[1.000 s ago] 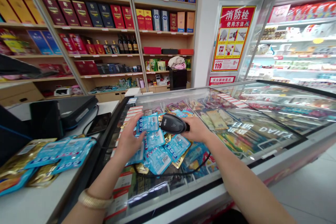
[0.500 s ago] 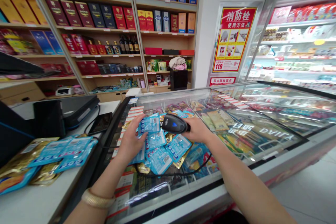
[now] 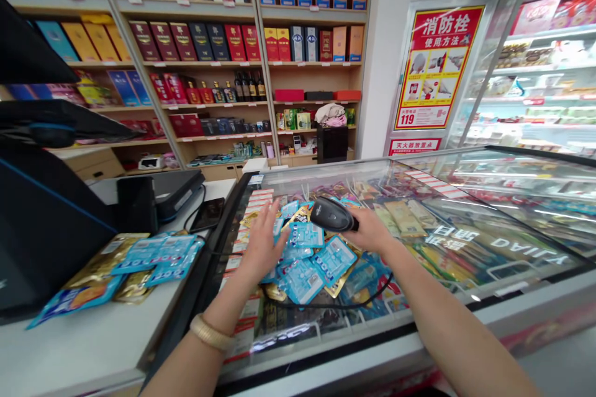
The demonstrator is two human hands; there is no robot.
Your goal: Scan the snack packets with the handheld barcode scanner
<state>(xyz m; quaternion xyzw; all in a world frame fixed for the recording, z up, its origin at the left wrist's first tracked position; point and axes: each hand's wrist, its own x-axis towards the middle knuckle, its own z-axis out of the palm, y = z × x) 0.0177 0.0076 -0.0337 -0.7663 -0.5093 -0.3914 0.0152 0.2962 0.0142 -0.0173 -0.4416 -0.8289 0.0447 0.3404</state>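
Blue foil sachets (image 3: 305, 273) lie in a loose heap with gold foil packets (image 3: 342, 282) on the glass lid (image 3: 493, 223) of a chest freezer. The left hand (image 3: 263, 242) is open above the heap's near side, its fingers (image 3: 270, 214) spread; whether they touch the sachets cannot be told. The right hand (image 3: 370, 231) is closed around the grip of a black handheld barcode scanner (image 3: 333, 214), whose nose points left over the heap, apart from the sachets. Its black cord (image 3: 335, 306) trails across the lid. Further blue sachets (image 3: 158, 257) and gold packets (image 3: 100, 270) lie on the white counter (image 3: 69, 350) left of the freezer.
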